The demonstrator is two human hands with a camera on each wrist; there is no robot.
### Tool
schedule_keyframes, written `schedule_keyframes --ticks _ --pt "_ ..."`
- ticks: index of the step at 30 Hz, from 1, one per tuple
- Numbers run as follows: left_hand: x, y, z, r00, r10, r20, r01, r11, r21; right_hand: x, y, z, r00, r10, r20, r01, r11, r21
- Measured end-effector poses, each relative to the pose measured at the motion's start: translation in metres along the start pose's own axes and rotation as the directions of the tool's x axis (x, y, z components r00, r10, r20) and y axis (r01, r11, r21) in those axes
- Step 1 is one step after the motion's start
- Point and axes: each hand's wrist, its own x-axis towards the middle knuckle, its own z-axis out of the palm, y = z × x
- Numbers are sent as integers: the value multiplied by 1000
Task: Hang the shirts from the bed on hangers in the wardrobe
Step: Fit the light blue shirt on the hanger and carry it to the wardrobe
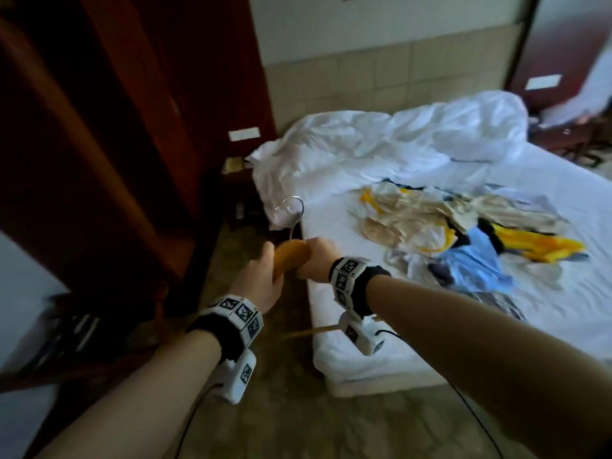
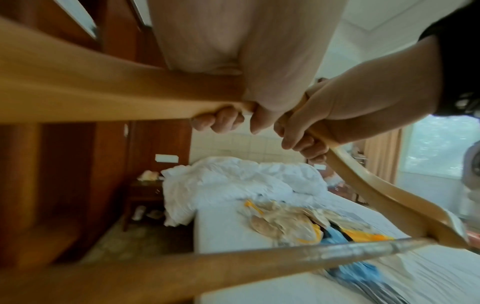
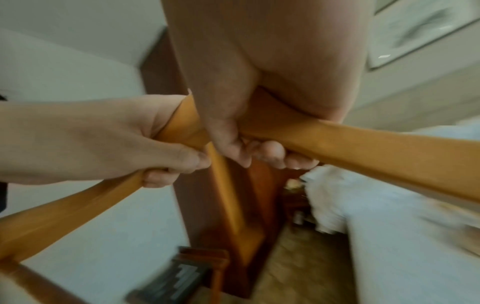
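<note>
Gripping a wooden hanger at its crown, both my hands meet over the gap between bed and wardrobe. My left hand wraps the left shoulder of the hanger, fingers curled tightly under the wood; my right hand clamps the other shoulder, its fingers folded beneath as well. The metal hook sticks up at 12 o'clock from my fists (blurred, but its loop is plain). No cloth is on the hanger.

The shirts lie in a loose heap on the bed, at about 2 o'clock from my hands and well apart from them: cream, yellow and pale blue fabric tangled together. A rumpled white duvet is bunched beyond the heap. The dark wooden wardrobe stands at 10 o'clock.
</note>
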Motion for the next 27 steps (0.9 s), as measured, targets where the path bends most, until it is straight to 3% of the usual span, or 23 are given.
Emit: schedule_keyframes --ticks 5,13,19,23,27 --pt "39 70 97 967 136 217 -124 990 -65 -3 126 -17 963 270 -6 -270 963 0" --pt "128 166 198 832 361 422 -345 931 -116 14 262 -72 836 548 -32 -547 837 37" --pt "217 214 242 747 408 525 -258 905 -338 64 322 -131 783 619 -65 -614 785 79" --pt "274 244 263 681 513 523 -339 854 -395 87 356 -161 823 567 1 -533 773 343" --pt "305 276 286 585 576 571 -427 817 -387 102 389 -180 796 600 78 -557 676 483"
